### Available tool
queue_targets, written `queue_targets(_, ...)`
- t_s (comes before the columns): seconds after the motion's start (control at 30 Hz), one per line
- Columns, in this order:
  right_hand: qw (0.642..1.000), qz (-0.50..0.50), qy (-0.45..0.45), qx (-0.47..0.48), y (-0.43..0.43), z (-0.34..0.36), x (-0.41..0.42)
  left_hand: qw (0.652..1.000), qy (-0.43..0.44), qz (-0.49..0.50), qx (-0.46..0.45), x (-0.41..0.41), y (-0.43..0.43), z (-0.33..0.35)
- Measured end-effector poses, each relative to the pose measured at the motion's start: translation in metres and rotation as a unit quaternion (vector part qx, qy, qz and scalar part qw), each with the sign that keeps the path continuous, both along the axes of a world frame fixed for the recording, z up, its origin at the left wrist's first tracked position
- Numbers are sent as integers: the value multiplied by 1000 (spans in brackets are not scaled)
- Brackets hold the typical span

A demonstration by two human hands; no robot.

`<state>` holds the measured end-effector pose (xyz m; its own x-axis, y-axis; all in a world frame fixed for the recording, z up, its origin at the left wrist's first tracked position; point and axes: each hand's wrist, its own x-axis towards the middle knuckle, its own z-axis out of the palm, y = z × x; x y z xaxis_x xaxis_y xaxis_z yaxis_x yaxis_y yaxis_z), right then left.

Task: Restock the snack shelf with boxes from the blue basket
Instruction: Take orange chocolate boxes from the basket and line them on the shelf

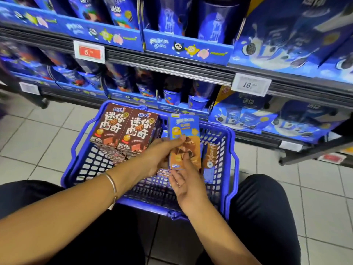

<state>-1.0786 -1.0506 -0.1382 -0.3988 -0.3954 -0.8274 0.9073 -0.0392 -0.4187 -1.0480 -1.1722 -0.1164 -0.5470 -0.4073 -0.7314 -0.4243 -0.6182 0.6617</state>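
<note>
Floor (38, 140): tiles; shelf (172, 73) of blue packs behind.
Basket (145, 205): brown boxes (141, 129) at left.
Grips: left hand (162, 152), right hand (183, 182) clamp blue box (184, 131).

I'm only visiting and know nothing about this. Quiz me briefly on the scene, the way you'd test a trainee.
1. True or false: the left hand and right hand both hold the blue-orange box over the basket.
2. The basket stands: A) on a shelf B) on the tiled floor C) on a cart.
3. Fill in: the white price tag on the right starts with the number ___.

Key: 1 true; 2 B; 3 16.
</note>
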Motion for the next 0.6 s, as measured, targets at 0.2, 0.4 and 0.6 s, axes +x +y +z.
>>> queue_targets(0.2, 995, 7, 65, 70, -4, -33, -2, 988, 54, 111, -97, -9, -28, 13)
queue_targets(0.4, 809, 348, 371, 296, -38, -96, -6, 986, 46, 124, -102, -9, -49, 25)
queue_targets(0.6, 835, 284, 373, 288, -59, -100, 4, 989, 49, 109, -87, -3, -48, 26)
